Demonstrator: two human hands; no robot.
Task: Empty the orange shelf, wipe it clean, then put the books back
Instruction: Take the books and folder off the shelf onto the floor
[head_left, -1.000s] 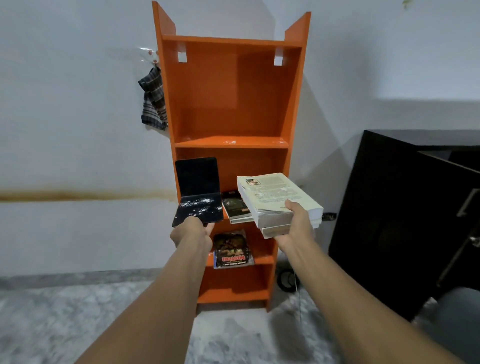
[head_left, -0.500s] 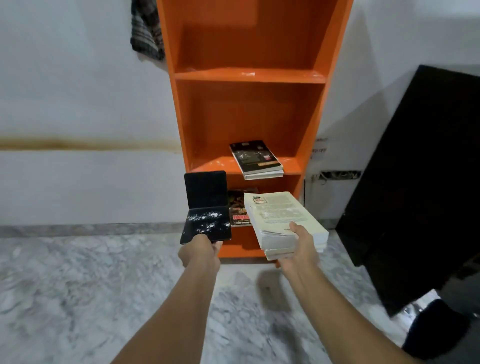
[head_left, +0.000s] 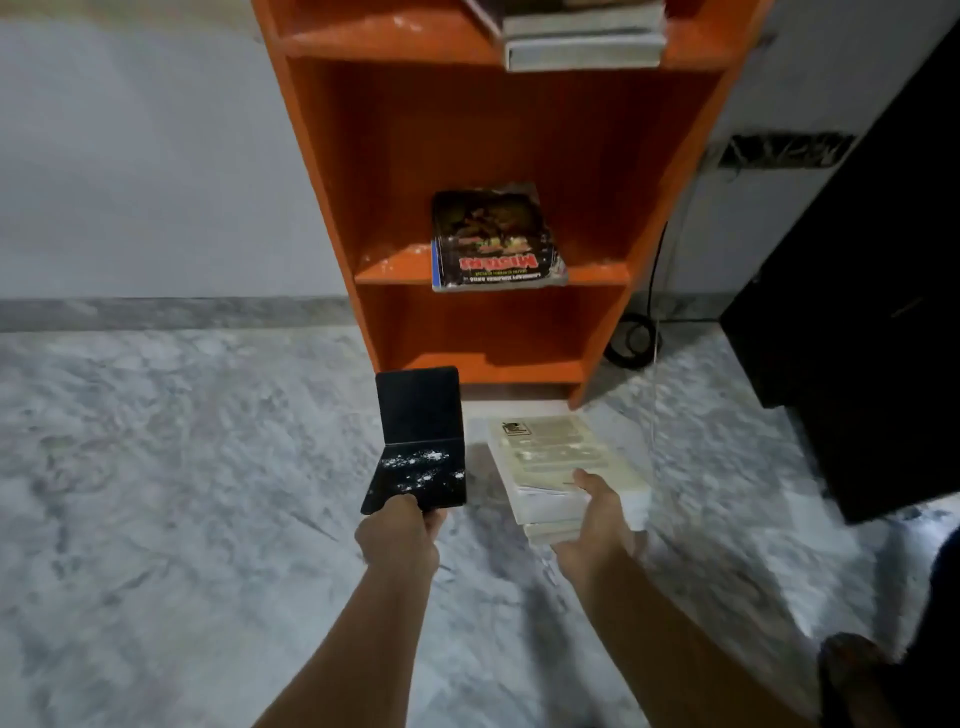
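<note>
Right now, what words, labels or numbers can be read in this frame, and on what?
"Mistika" (uncertain): red title, upside down to the camera, on the dark book on the orange shelf; the white line under it is too blurred.
Top cover of the stack of books in the right hand: logo and print, too blurred.
The black folding case in the left hand: no text, only white specks.
The upper books: nothing readable.

Orange shelf (head_left: 493, 130), dark paperback (head_left: 496, 239) flat on its lower board, pale book stack (head_left: 558, 457) low before its base, grey books (head_left: 584, 34) above.
</note>
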